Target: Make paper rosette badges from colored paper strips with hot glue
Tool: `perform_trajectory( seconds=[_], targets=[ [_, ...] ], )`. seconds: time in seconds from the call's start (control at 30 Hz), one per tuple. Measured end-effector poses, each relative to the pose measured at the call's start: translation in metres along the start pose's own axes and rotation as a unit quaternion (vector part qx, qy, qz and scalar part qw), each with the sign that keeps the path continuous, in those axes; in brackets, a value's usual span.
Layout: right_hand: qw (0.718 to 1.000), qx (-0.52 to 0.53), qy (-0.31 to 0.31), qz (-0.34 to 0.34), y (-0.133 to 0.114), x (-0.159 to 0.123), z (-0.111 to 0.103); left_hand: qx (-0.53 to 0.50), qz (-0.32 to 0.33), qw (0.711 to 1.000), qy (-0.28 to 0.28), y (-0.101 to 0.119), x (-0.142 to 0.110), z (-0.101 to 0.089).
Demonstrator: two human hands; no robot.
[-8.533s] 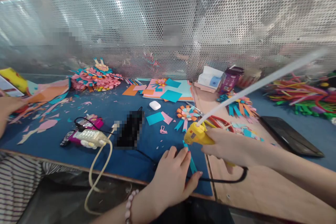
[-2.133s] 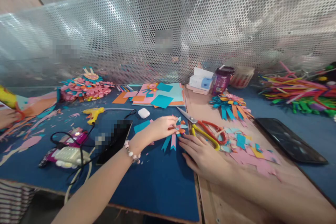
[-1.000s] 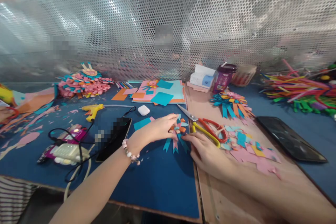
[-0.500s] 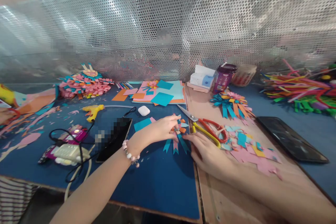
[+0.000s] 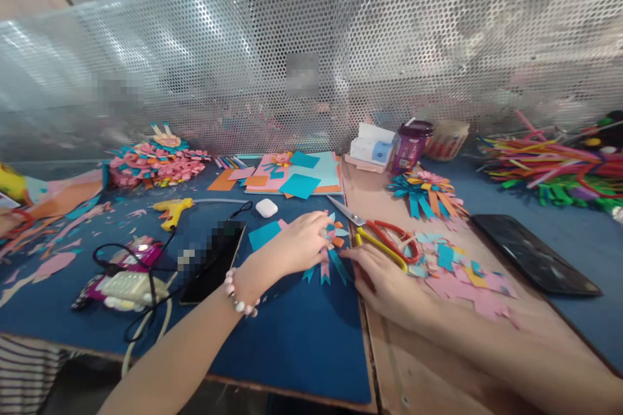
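A small paper rosette (image 5: pixel 332 251) of orange, pink and blue strips lies on the blue mat. My left hand (image 5: pixel 296 243) covers its left side, fingers curled and pressing down on it. My right hand (image 5: pixel 384 279) lies flat on the table just right of the rosette, fingers stretched out with the tips touching a blue strip at its lower edge. A pair of red and yellow scissors (image 5: pixel 384 238) rests right behind my right hand. The yellow glue gun (image 5: pixel 172 209) lies on the mat far to the left.
Coloured paper sheets (image 5: pixel 296 175), a white earbud case (image 5: pixel 266 208), a dark phone (image 5: pixel 214 259), a power strip with cables (image 5: pixel 129 275) and paper scraps (image 5: pixel 457 269) lie around. A dark tablet (image 5: pixel 533 253) sits at right. A perforated metal screen (image 5: pixel 311 65) stands behind.
The glue gun has left my right hand and lies at the left. Both hands moved to the rosette; in the last second my left hand closed down further over it.
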State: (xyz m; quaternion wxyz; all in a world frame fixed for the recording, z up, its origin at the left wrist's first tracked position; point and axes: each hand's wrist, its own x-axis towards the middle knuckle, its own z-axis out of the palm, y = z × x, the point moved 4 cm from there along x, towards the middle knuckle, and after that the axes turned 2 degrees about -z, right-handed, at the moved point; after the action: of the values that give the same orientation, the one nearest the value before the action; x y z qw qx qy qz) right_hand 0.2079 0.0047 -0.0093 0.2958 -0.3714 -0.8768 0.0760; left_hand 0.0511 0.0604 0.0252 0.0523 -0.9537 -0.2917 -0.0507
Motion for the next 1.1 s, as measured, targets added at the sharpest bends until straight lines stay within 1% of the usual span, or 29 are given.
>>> perform_trajectory(
  seconds=[0.07,0.23,0.4,0.47,0.6,0.73,0.8,0.87,0.97,1.03,1.1],
  targets=[
    [1.0,0.005,0.006,0.003,0.0,0.0,-0.001,0.013,-0.009,1.0,0.003,0.002,-0.001,-0.002],
    [1.0,0.011,0.009,0.007,0.0,-0.001,-0.002,0.005,-0.01,0.999,-0.033,0.002,0.001,0.002],
    [0.999,0.028,0.028,0.006,-0.001,0.0,-0.006,-0.017,-0.073,0.997,-0.036,-0.004,0.005,0.005],
    [0.998,0.046,0.042,0.017,-0.001,-0.001,-0.007,-0.013,-0.081,0.996,-0.034,-0.003,0.006,0.002],
    [0.994,0.07,0.073,0.048,0.003,-0.001,-0.01,-0.028,-0.056,0.997,-0.044,0.0,0.006,-0.001],
    [0.994,0.07,0.063,0.048,0.003,-0.001,-0.009,-0.046,-0.043,0.997,-0.047,-0.001,0.005,0.002],
    [0.995,0.072,0.055,0.042,0.002,-0.001,-0.008,-0.032,-0.02,0.998,-0.044,0.002,0.003,0.006],
    [0.995,0.075,0.055,0.045,0.003,-0.001,-0.008,0.007,0.002,0.999,-0.045,0.006,0.003,0.011],
    [0.993,0.08,0.06,0.055,0.004,-0.001,-0.008,0.06,0.001,0.997,-0.051,0.01,0.002,0.018],
    [0.993,0.083,0.062,0.055,0.004,-0.001,-0.007,0.065,0.0,0.996,-0.053,0.012,0.002,0.02],
    [0.993,0.083,0.062,0.052,0.004,0.0,-0.007,0.045,0.0,0.998,-0.043,0.012,0.003,0.018]
  ],
)
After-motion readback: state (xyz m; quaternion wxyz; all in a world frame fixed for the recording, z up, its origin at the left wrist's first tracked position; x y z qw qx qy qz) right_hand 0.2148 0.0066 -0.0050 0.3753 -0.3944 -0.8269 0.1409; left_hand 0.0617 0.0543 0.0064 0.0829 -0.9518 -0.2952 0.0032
